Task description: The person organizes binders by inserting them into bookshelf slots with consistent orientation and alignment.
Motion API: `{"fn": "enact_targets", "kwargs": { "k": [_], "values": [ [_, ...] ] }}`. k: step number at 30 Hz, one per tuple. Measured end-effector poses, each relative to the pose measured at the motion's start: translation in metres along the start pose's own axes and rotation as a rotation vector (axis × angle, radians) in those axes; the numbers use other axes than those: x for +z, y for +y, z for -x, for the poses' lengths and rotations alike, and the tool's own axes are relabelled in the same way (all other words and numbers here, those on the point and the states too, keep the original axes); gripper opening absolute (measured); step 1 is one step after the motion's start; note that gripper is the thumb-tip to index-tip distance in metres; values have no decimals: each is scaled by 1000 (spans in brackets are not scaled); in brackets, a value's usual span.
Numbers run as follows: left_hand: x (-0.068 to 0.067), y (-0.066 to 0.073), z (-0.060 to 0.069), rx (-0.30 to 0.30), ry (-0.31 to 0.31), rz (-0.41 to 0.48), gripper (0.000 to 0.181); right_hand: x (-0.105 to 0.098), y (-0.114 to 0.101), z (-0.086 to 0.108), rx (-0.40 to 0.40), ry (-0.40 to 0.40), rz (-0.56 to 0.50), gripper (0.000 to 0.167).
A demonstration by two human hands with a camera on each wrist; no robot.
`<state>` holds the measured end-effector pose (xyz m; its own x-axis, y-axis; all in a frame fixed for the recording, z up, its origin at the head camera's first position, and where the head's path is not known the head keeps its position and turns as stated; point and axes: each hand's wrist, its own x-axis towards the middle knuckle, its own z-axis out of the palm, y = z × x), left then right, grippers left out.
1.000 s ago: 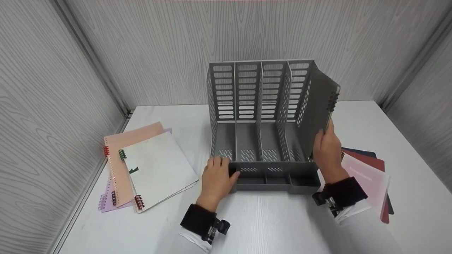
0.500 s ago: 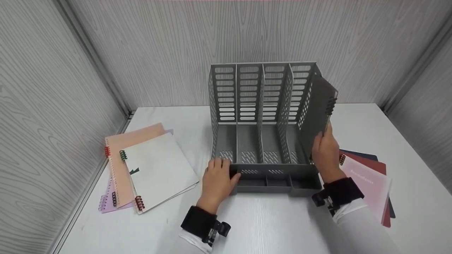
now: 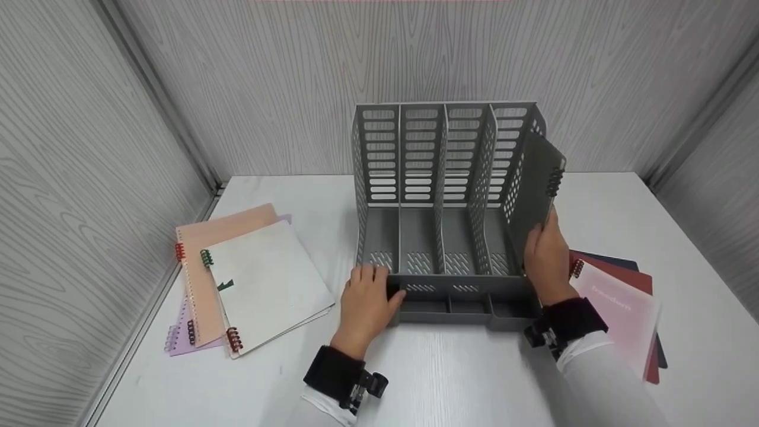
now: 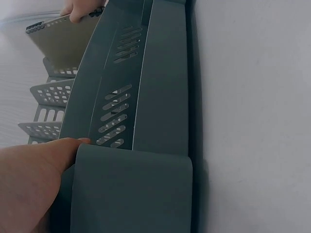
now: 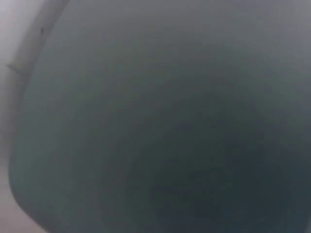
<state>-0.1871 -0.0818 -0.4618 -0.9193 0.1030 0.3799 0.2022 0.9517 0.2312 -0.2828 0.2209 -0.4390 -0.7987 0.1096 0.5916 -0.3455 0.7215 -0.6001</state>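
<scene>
A grey file organizer (image 3: 415, 237) with upright dividers stands mid-table. At its front left corner, my left hand (image 3: 366, 305) grips the side, fingers over the edge and thumb at the front tray. My right hand (image 3: 547, 258) pinches a dark grey spiral notebook (image 3: 533, 184) by its spine edge. The notebook stands upright inside the rightmost slot, against or close to the right wall; its lower part is partly hidden by my hand. In the left wrist view the notebook (image 4: 68, 41) appears olive. A blurred grey-green surface (image 5: 160, 121) fills the right wrist view.
To the left lie overlapping spiral notebooks: a white one (image 3: 270, 284), a peach one (image 3: 228, 225) and a purple one (image 3: 184, 338). At right, a pink notebook (image 3: 616, 314) lies over a red one (image 3: 640, 281) and a dark blue one (image 3: 622, 263). A wood-grain wall rises behind.
The dark grey notebook has gone lower and slightly back into the right slot, with my right hand following. More of the organizer's right wall shows. My left hand stays on the corner.
</scene>
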Motion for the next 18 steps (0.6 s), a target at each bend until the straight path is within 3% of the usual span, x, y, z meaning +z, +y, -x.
{"fn": "enact_targets", "kwargs": {
  "k": [10, 18],
  "values": [
    [-2, -1, 0, -13, -17, 5, 53, 2, 0, -5, 110, -66, 81, 46],
    [-2, 3, 1, -8, -8, -6, 53, -2, 2, -4, 167, -67, 62, 39]
  ]
}}
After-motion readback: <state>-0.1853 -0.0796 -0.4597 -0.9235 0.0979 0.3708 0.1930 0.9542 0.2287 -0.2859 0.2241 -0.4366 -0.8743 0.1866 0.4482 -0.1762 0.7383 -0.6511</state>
